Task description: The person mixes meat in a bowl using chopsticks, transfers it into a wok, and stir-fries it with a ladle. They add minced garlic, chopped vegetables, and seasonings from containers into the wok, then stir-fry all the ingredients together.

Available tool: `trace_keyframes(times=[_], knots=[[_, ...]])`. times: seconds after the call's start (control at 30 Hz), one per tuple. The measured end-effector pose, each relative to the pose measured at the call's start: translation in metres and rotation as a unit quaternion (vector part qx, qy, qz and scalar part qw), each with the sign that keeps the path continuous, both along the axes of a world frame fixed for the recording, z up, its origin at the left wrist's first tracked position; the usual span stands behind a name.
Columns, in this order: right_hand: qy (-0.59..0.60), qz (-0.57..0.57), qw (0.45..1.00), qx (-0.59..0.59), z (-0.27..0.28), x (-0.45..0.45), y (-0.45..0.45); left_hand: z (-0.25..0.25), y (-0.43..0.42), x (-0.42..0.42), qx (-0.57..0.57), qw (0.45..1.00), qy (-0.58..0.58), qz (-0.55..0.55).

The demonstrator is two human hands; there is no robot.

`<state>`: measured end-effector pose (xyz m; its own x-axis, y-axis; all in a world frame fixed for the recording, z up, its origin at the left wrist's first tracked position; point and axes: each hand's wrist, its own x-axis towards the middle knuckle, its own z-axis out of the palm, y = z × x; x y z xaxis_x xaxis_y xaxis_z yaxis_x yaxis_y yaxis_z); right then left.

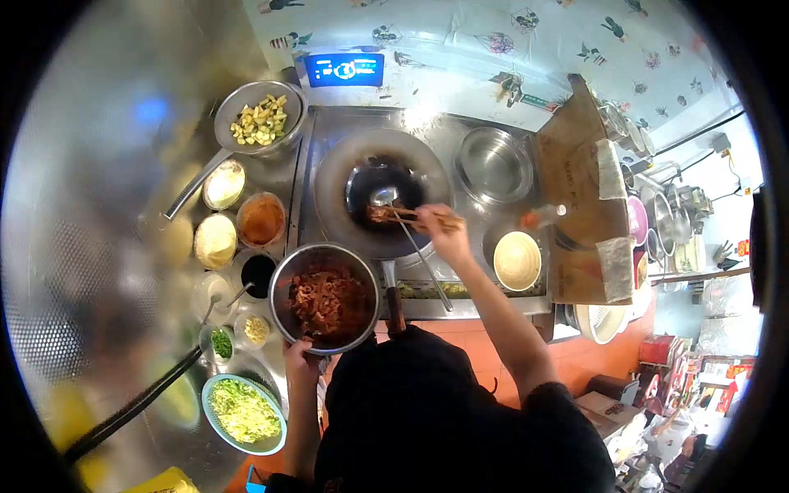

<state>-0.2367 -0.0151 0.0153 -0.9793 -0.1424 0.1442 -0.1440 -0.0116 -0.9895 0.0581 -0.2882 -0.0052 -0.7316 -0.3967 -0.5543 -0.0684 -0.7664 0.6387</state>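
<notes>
My left hand (301, 358) grips the near rim of a steel mixing bowl (371, 287) holding dark-red strips that look like marinated meat (319, 300). Tilting cannot be judged from above. Closed around a pair of chopsticks (403, 219), my right hand (444, 233) reaches over the wok (335, 185). The chopstick tips meet a small clump of the meat (380, 214) inside the wok, beside dark liquid or oil. A ladle (426, 268) rests in the wok, its long handle slanting over the stove's front edge. The wok's handle (395, 306) points toward me.
Left of the stove sit a strainer (223, 135) with yellowish cubes, several seasoning containers and a blue basket (207, 413) of chopped greens. On the right are a steel pan (495, 164), a cream bowl (517, 261), a bottle (542, 217) and a cardboard screen (575, 156).
</notes>
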Motion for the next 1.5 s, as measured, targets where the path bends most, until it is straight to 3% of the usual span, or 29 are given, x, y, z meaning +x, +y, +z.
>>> trace_keyframes(times=[0.03,0.1,0.23,0.37,0.47,0.57,0.63,0.73,0.77,0.83,0.87,0.97,1.0,1.03,1.07,1.1,1.13,1.17,1.2,1.27,1.37,1.4,1.47,1.5], knots=[[0.060,0.008,0.992,0.114,-0.011,-0.010,-0.011,-0.002,-0.002,0.005,-0.008,1.000,0.017,0.009],[0.086,0.024,0.975,0.202,0.022,-0.013,-0.029,-0.003,-0.008,0.009,-0.025,0.998,0.055,0.031],[0.144,0.030,0.941,0.304,0.063,-0.008,-0.032,0.005,-0.017,0.011,-0.019,0.998,0.036,0.047],[0.024,-0.013,0.991,0.131,0.073,0.018,-0.007,0.011,-0.023,0.015,-0.026,0.998,0.045,0.042],[-0.021,-0.065,0.998,-0.008,0.085,0.057,0.030,-0.001,-0.034,0.020,-0.027,1.000,0.008,0.006],[-0.032,-0.192,0.981,0.011,0.091,0.111,0.077,-0.025,-0.042,0.011,-0.063,0.995,0.047,-0.057],[-0.025,-0.284,0.956,0.072,0.075,0.151,0.123,-0.060,-0.053,0.017,-0.105,0.986,0.049,-0.121],[0.071,-0.348,0.884,0.305,0.036,0.214,0.205,-0.035,-0.022,-0.002,-0.164,0.966,0.025,-0.196],[0.076,-0.356,0.841,0.400,0.031,0.229,0.224,-0.020,-0.009,-0.010,-0.086,0.978,0.019,-0.191],[0.084,-0.340,0.802,0.483,0.009,0.244,0.263,0.011,0.017,-0.026,0.070,0.984,-0.005,-0.165],[0.032,-0.305,0.780,0.545,-0.001,0.249,0.277,0.026,0.032,-0.027,0.058,0.982,-0.026,-0.175],[0.128,-0.133,0.768,0.613,-0.060,0.237,0.346,0.050,0.071,-0.018,0.051,0.975,-0.115,-0.185],[0.135,-0.079,0.760,0.631,-0.100,0.229,0.378,0.028,0.074,-0.008,0.088,0.968,-0.085,-0.221],[0.162,-0.011,0.723,0.671,-0.144,0.217,0.412,0.007,0.082,0.004,0.034,0.967,-0.111,-0.225],[0.159,0.029,0.722,0.673,-0.157,0.204,0.427,-0.005,0.095,0.012,0.075,0.967,-0.081,-0.230],[0.106,0.056,0.756,0.643,-0.117,0.188,0.423,0.013,0.125,0.012,0.064,0.963,-0.075,-0.253],[0.103,0.090,0.762,0.633,-0.130,0.173,0.439,0.048,0.170,0.006,0.080,0.961,-0.161,-0.211],[-0.140,0.002,0.844,0.518,-0.124,0.163,0.435,0.041,0.188,0.014,0.063,0.960,-0.140,-0.236],[-0.133,0.043,0.834,0.533,-0.115,0.155,0.441,0.039,0.207,0.020,0.059,0.960,-0.140,-0.234],[0.073,0.123,0.741,0.656,-0.142,0.151,0.463,0.032,0.239,0.032,0.045,0.962,-0.142,-0.227],[0.142,0.056,0.760,0.631,-0.191,0.159,0.481,0.022,0.270,0.040,0.001,0.960,-0.131,-0.247],[0.108,0.023,0.817,0.566,-0.167,0.168,0.477,0.014,0.273,0.042,0.008,0.952,-0.127,-0.277],[0.111,-0.112,0.842,0.515,-0.145,0.197,0.467,0.015,0.286,0.038,0.030,0.947,-0.134,-0.291],[0.106,-0.184,0.847,0.487,-0.143,0.217,0.460,-0.017,0.274,0.042,0.056,0.935,-0.140,-0.321]])
